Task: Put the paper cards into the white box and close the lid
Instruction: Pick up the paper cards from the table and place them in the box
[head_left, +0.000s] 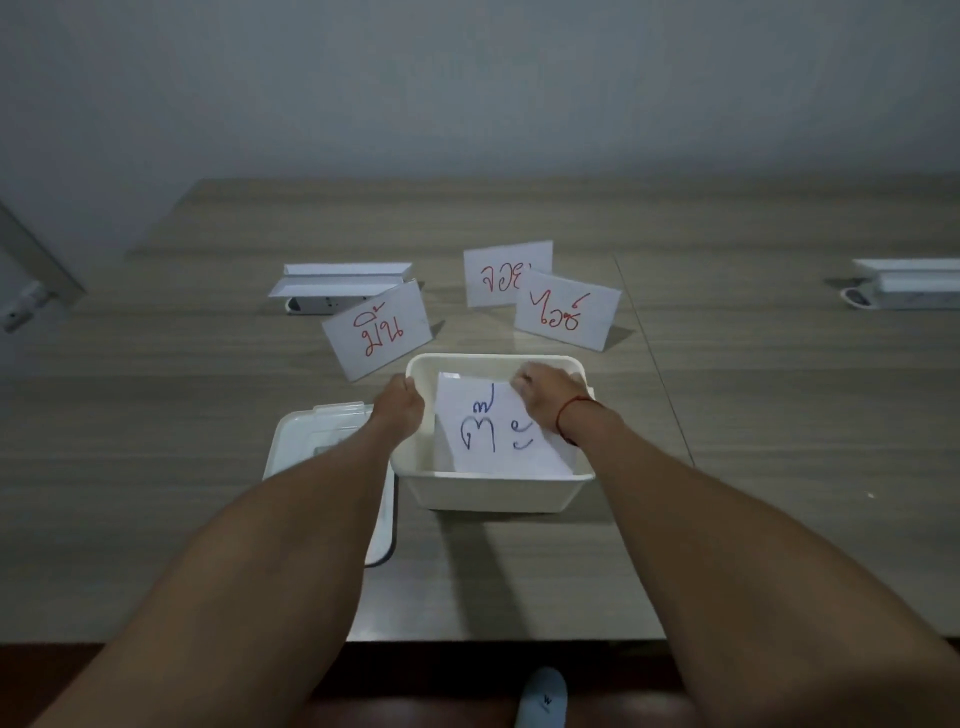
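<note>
The white box (488, 488) stands open on the table in front of me. A paper card with blue writing (493, 431) lies inside it, tilted. My right hand (545, 389) rests on that card's top right corner, fingers curled on it. My left hand (402, 402) grips the box's left rim. The white lid (306, 436) lies flat to the left of the box, partly under my left forearm. Three folded cards with red writing stand behind the box: one at the left (376, 330), one at the back (506, 273), one at the right (566, 312).
A white power strip under a raised flap (337, 291) sits behind the left card. Another one (904, 286) is at the far right. The table's near edge runs just below my forearms, with a slipper (543, 699) on the floor.
</note>
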